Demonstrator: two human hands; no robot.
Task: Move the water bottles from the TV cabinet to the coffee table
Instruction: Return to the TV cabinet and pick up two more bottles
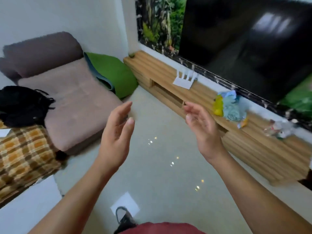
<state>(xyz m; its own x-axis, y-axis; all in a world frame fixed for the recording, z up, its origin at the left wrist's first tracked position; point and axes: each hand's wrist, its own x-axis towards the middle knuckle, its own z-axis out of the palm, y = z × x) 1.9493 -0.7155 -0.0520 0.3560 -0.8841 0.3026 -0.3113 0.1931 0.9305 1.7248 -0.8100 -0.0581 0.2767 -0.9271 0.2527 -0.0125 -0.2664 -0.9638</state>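
Note:
My left hand [116, 132] and my right hand [201, 127] are raised in front of me over the floor, palms facing each other, fingers apart, holding nothing. The long ribbed wooden TV cabinet [263, 149] runs along the wall on the right. On its top, at the far right, lie blurred clear plastic items [276, 130] that may be water bottles; I cannot tell for sure. My right hand is to the left of the cabinet's front, not touching it. No coffee table is in view.
On the cabinet sit a white router [184, 80] and a blue and yellow bundle [229, 105], with a large dark TV [244, 39] above. A brown sofa [70, 95], green cushion [116, 73], black bag [22, 105] and plaid blanket [23, 154] are on the left.

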